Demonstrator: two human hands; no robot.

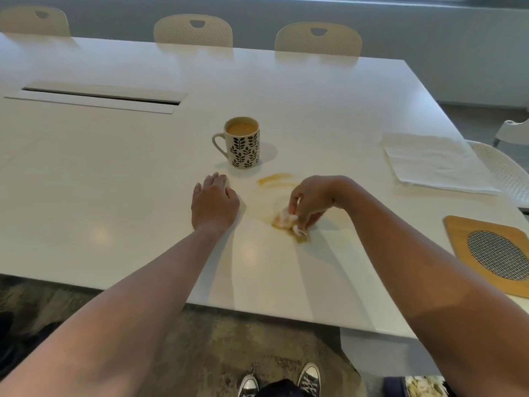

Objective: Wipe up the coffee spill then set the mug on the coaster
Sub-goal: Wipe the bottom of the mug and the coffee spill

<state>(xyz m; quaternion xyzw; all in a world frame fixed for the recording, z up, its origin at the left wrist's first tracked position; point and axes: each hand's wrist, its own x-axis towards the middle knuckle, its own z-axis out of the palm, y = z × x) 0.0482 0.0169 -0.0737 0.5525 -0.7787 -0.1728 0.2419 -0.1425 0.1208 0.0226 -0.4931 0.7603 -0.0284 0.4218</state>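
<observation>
A cream mug [244,145] with a black leaf pattern stands upright on the white table [114,181], full of light coffee, handle to the left. Just in front of it lies a curved coffee streak [274,179]. My right hand [310,200] pinches a crumpled, coffee-stained paper towel [284,220] pressed on a wet patch of spill. My left hand [214,203] rests flat on the table, fingers together, left of the spill and holding nothing. A wooden coaster [461,239] with a woven oval centre lies at the right edge.
A stack of white paper towels [435,161] lies at the right, behind the coaster. A long cable slot [97,96] is set into the table at the left. Several cream chairs [193,31] stand along the far side, another at the right.
</observation>
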